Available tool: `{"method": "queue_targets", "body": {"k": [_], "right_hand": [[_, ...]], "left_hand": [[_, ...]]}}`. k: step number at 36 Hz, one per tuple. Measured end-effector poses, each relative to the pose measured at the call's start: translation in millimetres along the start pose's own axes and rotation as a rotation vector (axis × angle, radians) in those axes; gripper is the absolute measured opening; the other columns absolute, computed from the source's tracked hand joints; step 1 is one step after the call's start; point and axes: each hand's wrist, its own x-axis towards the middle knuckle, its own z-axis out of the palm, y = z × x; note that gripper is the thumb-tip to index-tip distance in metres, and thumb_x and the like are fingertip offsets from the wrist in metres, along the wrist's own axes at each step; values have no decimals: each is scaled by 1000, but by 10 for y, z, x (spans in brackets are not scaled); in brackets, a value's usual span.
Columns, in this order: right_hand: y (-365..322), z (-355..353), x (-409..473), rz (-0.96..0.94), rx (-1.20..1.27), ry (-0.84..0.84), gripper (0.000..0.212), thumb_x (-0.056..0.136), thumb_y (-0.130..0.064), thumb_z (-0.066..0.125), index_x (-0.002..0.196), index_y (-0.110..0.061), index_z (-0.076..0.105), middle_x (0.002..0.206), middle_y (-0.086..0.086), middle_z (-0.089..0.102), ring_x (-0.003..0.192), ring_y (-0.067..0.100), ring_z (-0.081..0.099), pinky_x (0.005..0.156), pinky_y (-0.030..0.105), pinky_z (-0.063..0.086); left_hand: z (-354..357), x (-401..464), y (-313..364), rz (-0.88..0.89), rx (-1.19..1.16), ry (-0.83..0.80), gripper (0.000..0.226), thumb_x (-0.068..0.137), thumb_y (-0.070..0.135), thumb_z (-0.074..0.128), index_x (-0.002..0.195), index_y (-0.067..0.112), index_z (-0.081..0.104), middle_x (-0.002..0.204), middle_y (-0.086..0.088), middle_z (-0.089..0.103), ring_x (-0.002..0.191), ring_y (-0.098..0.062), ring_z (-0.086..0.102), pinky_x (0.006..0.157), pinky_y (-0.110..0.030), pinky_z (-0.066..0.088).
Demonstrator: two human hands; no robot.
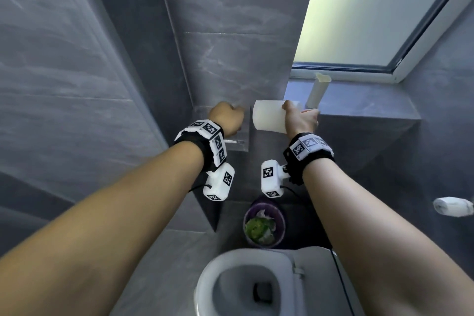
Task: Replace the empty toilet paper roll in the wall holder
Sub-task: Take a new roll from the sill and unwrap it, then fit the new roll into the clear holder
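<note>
Grey marbled tiles covered the walls of a narrow bathroom, with a frosted window (372, 7) above a tiled grey ledge (359, 102) at the far right. Against the far wall, the person's left hand (227, 119) was curled closed around something at the clear, glassy wall holder (237, 145); what it gripped was hidden behind the knuckles. The right hand (301, 119) held a full, cream-white toilet paper roll (268, 118) just beside the holder, fingers wrapped over its right end and thumb across the top.

The roll looked light and soft, its outer layers likely to dent or unwind under a hard squeeze, so a broad grasp around the barrel, leaving the core hole free, seemed the sensible hold for threading it on. An empty pale cardboard tube (318, 93) stood upright near the ledge's left edge, stiff but easily crushed.

Below the hands sat a purple waste bin (264, 223) with crumpled paper inside, then a grey-white toilet bowl (246, 282). Another white roll on a wall fitting (452, 206) showed at the right edge.

No brand name or readable writing appeared anywhere; the only markings were black-and-white square coded tags on the wrist bands (207, 136).
</note>
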Motion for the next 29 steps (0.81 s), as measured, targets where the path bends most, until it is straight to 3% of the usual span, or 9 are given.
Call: {"method": "queue_targets", "body": {"k": [6,9,11,16,19,22,25,29], "right_hand": [[231,63,126,41,-61,-33,63,87,-43,67,135,-6,51,141,16,52,121,32,58,83,29,36],[355,130,147,55,-91,-72,63,86,-44,66,134,-5,53,140,14,54,122,31,57,82,29,35],[428,168,156,72,-99,-98,64,85,-45,67,134,-5,54,138,15,56,121,32,58,82,30,36],[557,242,188,83,-124,-177,55,76,-49,69,111,-6,64,107,8,65,98,30,63,72,31,41],[586,290,216,66,-134,-211,48,80,-44,70,109,-6,66,102,6,65,90,27,61,63,30,43],[616,352,256,85,-119,-264,46,76,-44,74,103,-7,68,99,6,68,91,27,66,82,39,58],[691,427,331,124,-79,-322,37,69,-44,75,87,-14,62,95,5,67,94,28,68,92,48,59],[761,543,373,171,-30,-403,44,63,-44,77,92,-15,61,105,7,72,102,30,70,98,52,57]], "left_hand": [[139,27,-294,-37,150,-48,48,78,34,46,92,-2,74,88,-17,77,80,-34,73,75,-38,61],[176,25,-435,-56,264,-51,35,83,27,52,94,1,73,91,-15,74,81,-30,69,69,-31,54],[204,49,-535,-64,325,-27,33,87,30,55,97,4,73,94,-14,73,87,-32,70,74,-33,56],[286,171,-681,-86,340,-29,31,91,27,55,97,2,74,97,-15,74,90,-32,71,75,-36,56],[330,217,-696,-94,319,-47,34,91,28,54,100,1,73,102,-17,74,94,-33,70,74,-33,52],[369,261,-727,-114,313,-53,34,92,25,52,106,1,71,108,-17,72,99,-34,68,80,-32,52],[403,291,-778,-131,304,-43,35,91,26,52,109,4,71,111,-16,72,101,-33,68,85,-32,54],[419,321,-839,-154,286,-37,32,94,18,51,110,-4,69,113,-21,71,103,-37,68,72,-29,47]]}}
